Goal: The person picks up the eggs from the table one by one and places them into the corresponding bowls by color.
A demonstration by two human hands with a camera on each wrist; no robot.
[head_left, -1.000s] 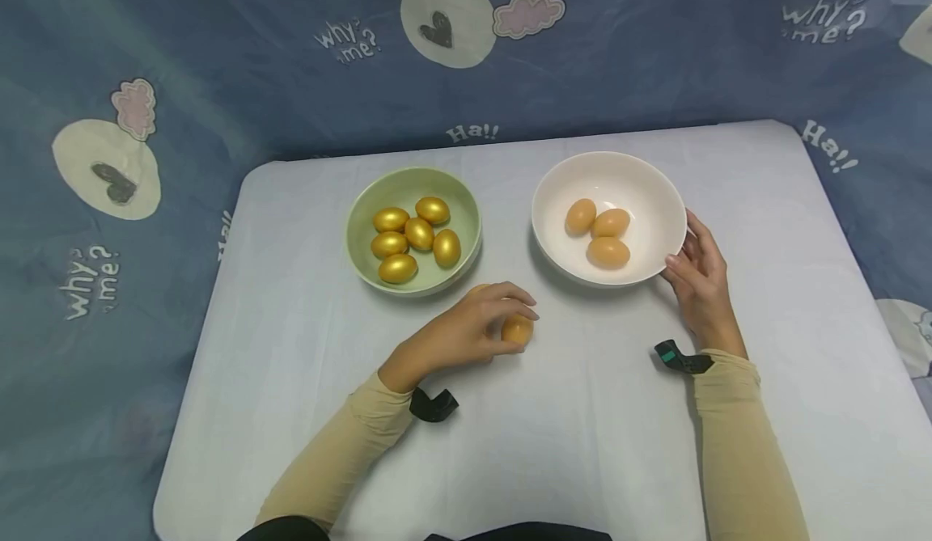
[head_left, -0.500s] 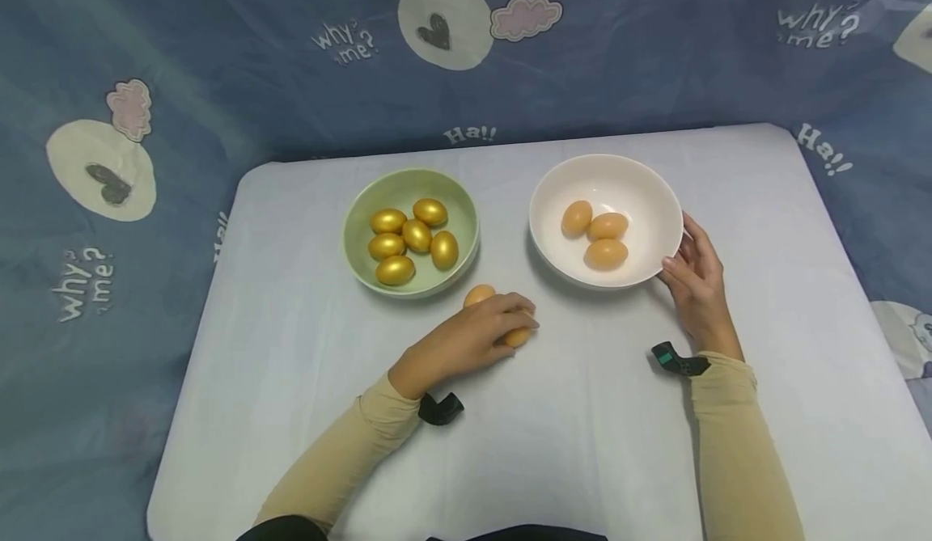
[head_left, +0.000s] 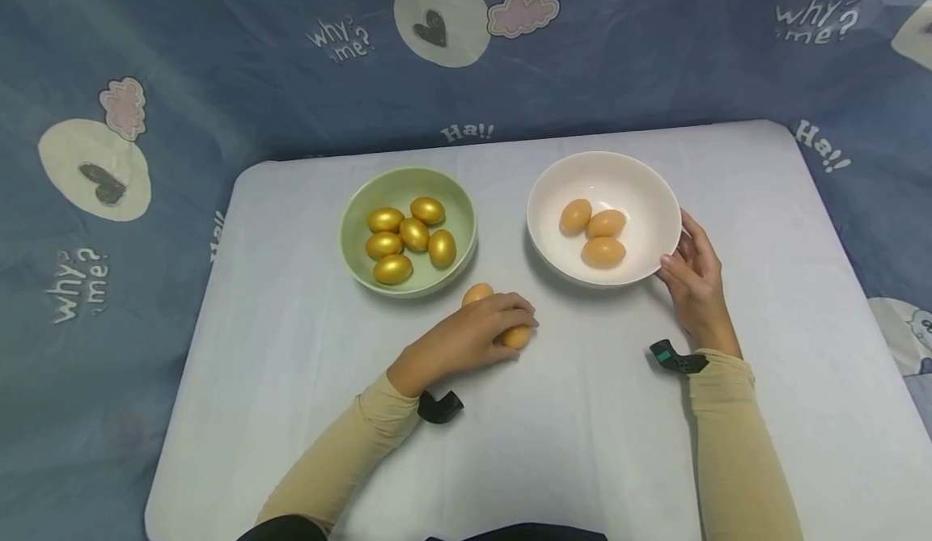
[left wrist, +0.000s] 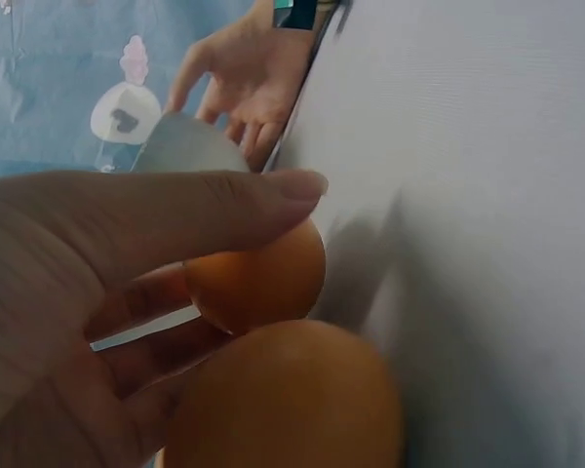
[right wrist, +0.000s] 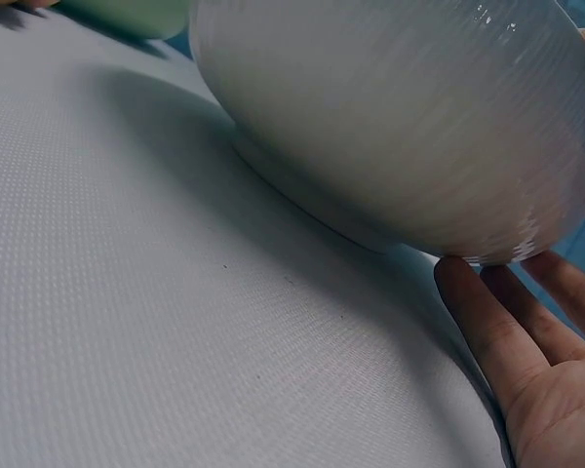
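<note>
My left hand (head_left: 476, 335) is low over the white table, fingers and thumb bent round a brown egg (head_left: 517, 336). A second brown egg (head_left: 478, 293) lies just beyond that hand, partly covered by it. In the left wrist view, the thumb crosses over the gripped egg (left wrist: 263, 283), and another egg (left wrist: 292, 395) shows large in the foreground. My right hand (head_left: 699, 286) holds the side of a white bowl (head_left: 651, 201), thumb near the rim and fingers round the outside. Three brown eggs (head_left: 604, 224) lie in this bowl. The right wrist view shows fingertips (right wrist: 458, 278) against its outer wall.
A light green bowl (head_left: 357, 201) with several shiny gold eggs (head_left: 415, 234) stands left of the white one. Blue printed fabric (head_left: 255, 56) rises behind and beside the table (head_left: 291, 347). Black wrist mounts (head_left: 439, 407) stick out at both cuffs.
The left hand's fingers have come down and closed round the egg, with the wrist shifting slightly right. More of the egg beyond the hand shows now. The right hand stays at the white bowl.
</note>
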